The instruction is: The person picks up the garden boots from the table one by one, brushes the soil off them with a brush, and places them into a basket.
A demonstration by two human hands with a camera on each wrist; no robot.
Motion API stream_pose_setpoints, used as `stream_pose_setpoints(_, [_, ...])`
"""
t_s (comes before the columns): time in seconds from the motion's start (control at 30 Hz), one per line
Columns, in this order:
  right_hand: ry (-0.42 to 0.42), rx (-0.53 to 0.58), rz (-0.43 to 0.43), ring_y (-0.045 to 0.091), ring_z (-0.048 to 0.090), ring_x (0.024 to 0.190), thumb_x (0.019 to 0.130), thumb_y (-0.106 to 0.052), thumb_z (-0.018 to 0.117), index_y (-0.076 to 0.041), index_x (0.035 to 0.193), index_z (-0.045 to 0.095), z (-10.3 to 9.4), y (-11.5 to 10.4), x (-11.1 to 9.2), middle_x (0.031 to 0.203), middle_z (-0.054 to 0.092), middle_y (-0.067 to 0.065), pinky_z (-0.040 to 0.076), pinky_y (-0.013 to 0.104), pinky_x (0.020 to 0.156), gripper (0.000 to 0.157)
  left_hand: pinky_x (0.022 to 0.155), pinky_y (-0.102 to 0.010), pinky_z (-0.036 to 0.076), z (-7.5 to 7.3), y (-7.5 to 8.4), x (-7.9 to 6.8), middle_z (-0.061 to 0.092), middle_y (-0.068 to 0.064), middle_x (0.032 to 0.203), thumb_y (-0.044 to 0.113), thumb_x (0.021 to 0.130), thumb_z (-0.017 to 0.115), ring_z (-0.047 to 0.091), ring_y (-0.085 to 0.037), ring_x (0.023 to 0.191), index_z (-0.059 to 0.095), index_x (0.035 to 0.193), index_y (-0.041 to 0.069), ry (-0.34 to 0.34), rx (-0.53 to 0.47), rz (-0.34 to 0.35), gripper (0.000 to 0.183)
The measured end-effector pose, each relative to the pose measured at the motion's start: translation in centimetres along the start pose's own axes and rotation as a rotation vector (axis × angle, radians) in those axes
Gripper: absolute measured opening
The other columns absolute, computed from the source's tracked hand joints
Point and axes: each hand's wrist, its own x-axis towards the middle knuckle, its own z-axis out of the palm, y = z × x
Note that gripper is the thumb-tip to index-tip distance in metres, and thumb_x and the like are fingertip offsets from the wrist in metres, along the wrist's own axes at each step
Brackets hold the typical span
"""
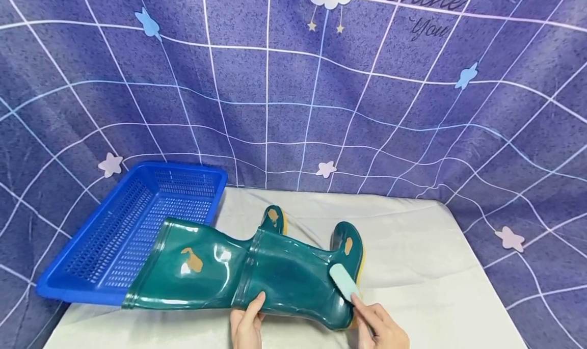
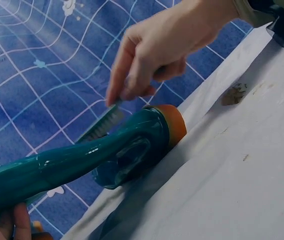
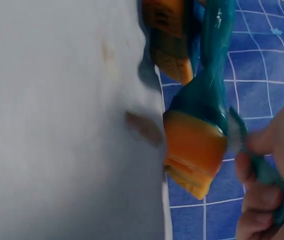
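Note:
A tall green rubber boot [image 1: 293, 272] with a yellow sole lies on its side, its toe pointing away and bearing a brown patch. My left hand [image 1: 248, 322] grips the near edge of its shaft, thumb on top. In my right hand [image 1: 381, 328] is a pale green scrub brush [image 1: 343, 280], held by its handle with the bristles against the boot near the ankle. The right wrist view shows the fingers curled round the brush handle [image 3: 267, 172]. Partly beneath the first boot lies a second green boot [image 1: 192, 267], with a brown patch on its shaft.
A blue plastic basket [image 1: 213, 191] stands at the left, the second boot's top overlapping its near corner. White cloth [image 1: 412, 267] covers the table, with brown smears [image 2: 234, 94] on it. A purple grid-patterned curtain [image 1: 293, 109] hangs behind.

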Motion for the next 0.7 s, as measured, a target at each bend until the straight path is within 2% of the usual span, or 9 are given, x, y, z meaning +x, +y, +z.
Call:
stream_pose_setpoints(0.1, [0.011,-0.128,0.108,-0.008,0.038,0.051,0.084,-0.010,0.085,-0.020,0.106,0.087,-0.2,0.0,0.2,0.068,0.065,-0.013,0.031,0.011,0.044,0.025,0.090,-0.019,0.056,0.0,0.0,0.0,0.069,0.017,0.100,0.011,0.107,0.057,0.069,0.002,0.095,0.060,0.121,0.016,0.000,-0.009,-0.008,0.015])
stream_pose_setpoints(0.13, [0.021,-0.146,0.130,-0.007,0.037,0.050,0.077,-0.004,0.086,-0.019,0.105,0.087,-0.3,0.0,0.3,0.067,0.064,-0.012,0.030,0.012,0.044,0.031,0.090,-0.019,0.056,0.0,0.0,0.0,0.069,0.017,0.100,0.010,0.107,0.057,0.069,0.002,0.095,0.059,0.121,0.016,0.003,-0.015,-0.013,0.016])
stream_pose_setpoints(0.2, [0.031,-0.147,0.149,-0.006,0.035,0.051,0.075,0.000,0.087,-0.017,0.105,0.087,-0.3,0.0,0.5,0.066,0.064,-0.010,0.028,0.013,0.045,0.035,0.090,-0.019,0.057,0.0,-0.1,0.1,0.069,0.018,0.100,0.010,0.107,0.057,0.070,0.002,0.095,0.059,0.122,0.016,0.006,-0.026,-0.014,0.017])
stream_pose_setpoints(0.33, [0.021,-0.073,0.075,-0.003,0.040,0.053,0.074,0.004,0.085,-0.014,0.108,0.086,-0.1,-0.2,0.5,0.068,0.065,-0.006,0.033,0.013,0.046,0.038,0.090,-0.019,0.057,-0.1,0.0,0.1,0.070,0.018,0.100,0.009,0.106,0.057,0.070,0.002,0.095,0.060,0.121,0.016,0.006,-0.039,-0.015,0.016])
stream_pose_setpoints(0.43, [-0.020,-0.060,0.035,-0.003,0.043,0.054,0.074,0.002,0.086,-0.015,0.109,0.085,0.2,-0.7,0.3,0.070,0.065,-0.008,0.037,0.013,0.047,0.040,0.090,-0.019,0.057,-0.1,0.0,0.1,0.071,0.018,0.100,0.010,0.107,0.058,0.070,0.002,0.096,0.062,0.119,0.015,0.005,-0.033,-0.021,0.014])
stream_pose_setpoints(0.57, [-0.105,-0.145,0.144,-0.006,0.043,0.057,0.078,-0.004,0.087,-0.021,0.110,0.086,0.1,-1.4,0.4,0.074,0.068,-0.012,0.036,0.014,0.049,0.037,0.091,-0.019,0.057,-0.1,0.0,0.0,0.071,0.018,0.102,0.011,0.106,0.058,0.070,0.002,0.098,0.063,0.120,0.014,-0.007,-0.028,-0.025,0.015])
stream_pose_setpoints(0.7, [-0.115,-0.222,0.284,-0.006,0.036,0.055,0.086,-0.007,0.083,-0.021,0.113,0.085,-0.2,-1.7,1.0,0.077,0.072,-0.010,0.031,0.017,0.048,0.030,0.091,-0.020,0.057,-0.1,0.0,0.1,0.071,0.017,0.103,0.011,0.107,0.058,0.071,0.001,0.098,0.065,0.120,0.015,-0.028,-0.029,-0.024,0.015])
